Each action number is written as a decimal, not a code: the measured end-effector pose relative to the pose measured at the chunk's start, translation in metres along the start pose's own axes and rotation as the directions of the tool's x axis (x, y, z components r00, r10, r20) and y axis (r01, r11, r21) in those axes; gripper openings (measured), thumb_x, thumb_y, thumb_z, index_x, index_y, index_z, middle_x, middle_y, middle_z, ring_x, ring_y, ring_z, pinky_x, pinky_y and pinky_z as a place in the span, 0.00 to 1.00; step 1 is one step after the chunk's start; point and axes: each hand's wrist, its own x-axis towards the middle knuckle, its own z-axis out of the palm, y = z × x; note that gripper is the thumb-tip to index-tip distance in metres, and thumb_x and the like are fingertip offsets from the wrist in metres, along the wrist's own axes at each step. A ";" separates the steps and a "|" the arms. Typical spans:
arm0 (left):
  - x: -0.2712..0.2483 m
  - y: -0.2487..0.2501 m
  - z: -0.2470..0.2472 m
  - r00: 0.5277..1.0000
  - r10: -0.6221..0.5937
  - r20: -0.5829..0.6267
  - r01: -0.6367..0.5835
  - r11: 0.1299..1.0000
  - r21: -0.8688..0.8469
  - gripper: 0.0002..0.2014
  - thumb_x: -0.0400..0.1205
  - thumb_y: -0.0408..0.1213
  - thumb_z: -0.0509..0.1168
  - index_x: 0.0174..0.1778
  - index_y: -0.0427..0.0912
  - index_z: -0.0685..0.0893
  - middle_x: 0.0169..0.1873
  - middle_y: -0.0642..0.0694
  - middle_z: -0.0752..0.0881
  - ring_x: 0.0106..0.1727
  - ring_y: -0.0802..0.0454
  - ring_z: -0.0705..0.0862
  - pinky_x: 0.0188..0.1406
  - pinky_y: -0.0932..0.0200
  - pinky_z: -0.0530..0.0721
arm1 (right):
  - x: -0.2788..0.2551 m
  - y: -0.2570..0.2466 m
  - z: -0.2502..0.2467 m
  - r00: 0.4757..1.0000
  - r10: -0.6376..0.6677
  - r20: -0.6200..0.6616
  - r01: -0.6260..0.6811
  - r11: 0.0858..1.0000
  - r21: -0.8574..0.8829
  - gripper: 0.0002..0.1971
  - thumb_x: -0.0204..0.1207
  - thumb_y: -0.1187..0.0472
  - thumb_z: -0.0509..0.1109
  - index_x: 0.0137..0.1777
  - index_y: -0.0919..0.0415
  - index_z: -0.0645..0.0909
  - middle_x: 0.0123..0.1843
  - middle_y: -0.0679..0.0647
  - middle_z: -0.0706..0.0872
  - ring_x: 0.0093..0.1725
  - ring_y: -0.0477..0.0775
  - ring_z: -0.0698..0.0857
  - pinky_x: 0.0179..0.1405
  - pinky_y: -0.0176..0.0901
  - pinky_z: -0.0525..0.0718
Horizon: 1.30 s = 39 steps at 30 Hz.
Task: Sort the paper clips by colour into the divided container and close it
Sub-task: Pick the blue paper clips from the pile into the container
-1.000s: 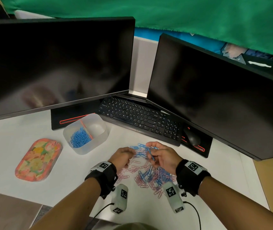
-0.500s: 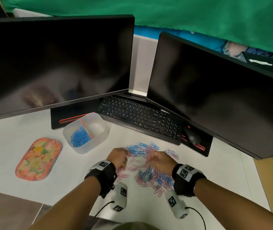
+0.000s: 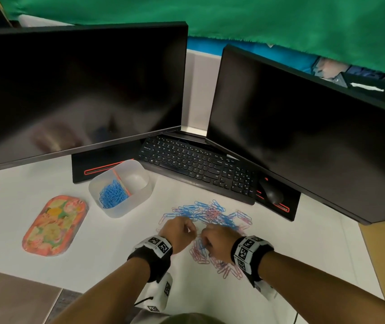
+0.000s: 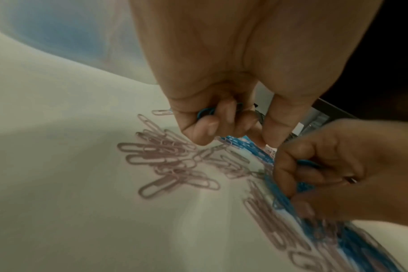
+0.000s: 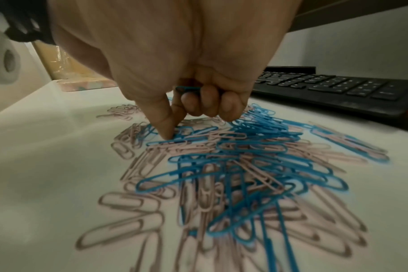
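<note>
So the white desk (image 3: 34,183) has decent open room on the left and at the front edge, but the back is boxed in by two dark monitors (image 3: 79,90) with a black keyboard (image 3: 196,164) tucked between and under them, and a black mouse (image 3: 272,195) at its right end. A flowery orange lid (image 3: 54,224) lies flat to the left, apart from everything, with bare desk all around it.

The divided container (image 3: 137,199) sits open just in front of the left monitor's base, left of the keyboard. It's frosted plastic with a thin orange divider: the left half has a heap of blue clips (image 3: 113,195), and I can't see anything in the right half.

The loose pile of paper clips (image 3: 210,213) is spread between the keyboard and the desk's near edge, blue and pale pink all tangled together, blue thicker toward the keyboard.

Both hands are down on the pile's near side, close together. The left hand (image 3: 178,232) has its fingers curled around a few blue clips. The right hand (image 3: 217,242) is the same deal, blue clips tucked in the curled fingers, with its forefinger (image 5: 162,121) poking down onto a blue clip in the pile.
</note>
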 end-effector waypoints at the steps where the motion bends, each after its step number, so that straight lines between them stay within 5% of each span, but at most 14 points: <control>1: 0.000 -0.001 0.001 1.000 0.016 -0.003 -0.016 0.999 0.040 0.02 0.76 0.40 0.67 0.40 0.52 0.84 0.33 0.58 0.80 0.37 0.57 0.78 0.38 0.67 0.74 | 0.000 0.001 -0.001 1.000 0.004 0.002 -0.004 1.000 -0.001 0.05 0.74 0.65 0.65 0.45 0.57 0.81 0.50 0.53 0.82 0.48 0.56 0.82 0.45 0.43 0.79; 10: 0.002 0.008 0.008 0.994 0.097 0.052 -0.106 0.971 0.213 0.11 0.76 0.36 0.63 0.52 0.51 0.85 0.49 0.49 0.85 0.47 0.51 0.81 0.48 0.62 0.79 | -0.009 0.015 -0.011 0.993 0.116 0.006 -0.115 0.971 0.210 0.08 0.72 0.64 0.62 0.37 0.49 0.75 0.42 0.45 0.78 0.45 0.50 0.80 0.46 0.44 0.81; 15: 0.001 0.013 0.014 0.983 0.112 0.144 -0.152 0.938 0.312 0.13 0.76 0.35 0.63 0.55 0.53 0.83 0.50 0.50 0.83 0.50 0.50 0.83 0.49 0.58 0.82 | -0.011 0.023 -0.013 0.969 0.246 -0.009 -0.218 0.873 0.436 0.12 0.77 0.64 0.61 0.55 0.49 0.79 0.46 0.51 0.84 0.43 0.51 0.83 0.43 0.44 0.83; 18: -0.003 0.015 0.019 0.953 0.161 0.259 -0.261 0.867 0.424 0.14 0.77 0.39 0.63 0.57 0.54 0.84 0.53 0.49 0.80 0.55 0.47 0.82 0.54 0.54 0.82 | -0.012 0.028 -0.016 0.960 0.280 -0.002 -0.240 0.826 0.511 0.17 0.80 0.65 0.59 0.64 0.50 0.79 0.54 0.46 0.83 0.45 0.44 0.82 0.42 0.32 0.78; 22: -0.003 0.019 0.022 0.928 0.210 0.308 -0.341 0.811 0.475 0.11 0.78 0.42 0.63 0.53 0.53 0.87 0.53 0.48 0.82 0.53 0.45 0.84 0.53 0.54 0.83 | -0.010 0.031 -0.019 0.956 0.294 -0.016 -0.239 0.804 0.544 0.16 0.81 0.67 0.60 0.60 0.54 0.85 0.56 0.46 0.84 0.38 0.30 0.80 0.35 0.18 0.72; 27: -0.001 0.021 0.021 0.928 0.224 0.298 -0.351 0.794 0.496 0.08 0.80 0.40 0.62 0.48 0.47 0.87 0.51 0.47 0.81 0.49 0.43 0.85 0.50 0.53 0.85 | -0.013 0.031 -0.018 0.945 0.326 -0.019 -0.249 0.758 0.602 0.15 0.80 0.66 0.61 0.52 0.48 0.85 0.56 0.52 0.88 0.48 0.61 0.88 0.49 0.48 0.85; 31: -0.001 0.017 0.020 0.927 0.228 0.299 -0.360 0.771 0.526 0.08 0.81 0.39 0.61 0.50 0.45 0.84 0.52 0.45 0.80 0.48 0.41 0.85 0.50 0.51 0.85 | -0.014 0.028 -0.020 0.940 0.339 -0.019 -0.249 0.726 0.641 0.15 0.79 0.67 0.61 0.51 0.48 0.85 0.57 0.59 0.88 0.58 0.68 0.85 0.58 0.57 0.83; 33: -0.001 0.013 0.018 0.931 0.239 0.277 -0.351 0.797 0.492 0.07 0.81 0.39 0.60 0.50 0.45 0.82 0.51 0.45 0.81 0.48 0.41 0.85 0.50 0.50 0.85 | -0.013 0.028 -0.020 0.934 0.357 -0.002 -0.258 0.677 0.689 0.13 0.79 0.67 0.61 0.50 0.50 0.85 0.49 0.60 0.88 0.46 0.61 0.87 0.48 0.52 0.84; 35: 0.001 0.009 0.014 0.947 0.233 0.220 -0.306 0.863 0.402 0.05 0.80 0.38 0.59 0.47 0.48 0.80 0.48 0.46 0.82 0.47 0.43 0.84 0.48 0.52 0.85 | -0.012 0.026 -0.023 0.920 0.389 0.037 -0.269 0.562 0.782 0.12 0.78 0.69 0.61 0.45 0.53 0.83 0.34 0.54 0.81 0.26 0.48 0.79 0.30 0.40 0.75; 39: 0.001 0.002 0.001 0.980 0.184 0.076 -0.193 0.972 0.133 0.09 0.80 0.34 0.59 0.48 0.50 0.82 0.41 0.50 0.85 0.42 0.51 0.83 0.43 0.62 0.81 | -0.007 0.018 -0.027 0.904 0.414 0.106 -0.229 0.262 0.937 0.08 0.76 0.73 0.58 0.43 0.62 0.76 0.31 0.59 0.75 0.23 0.50 0.72 0.23 0.38 0.64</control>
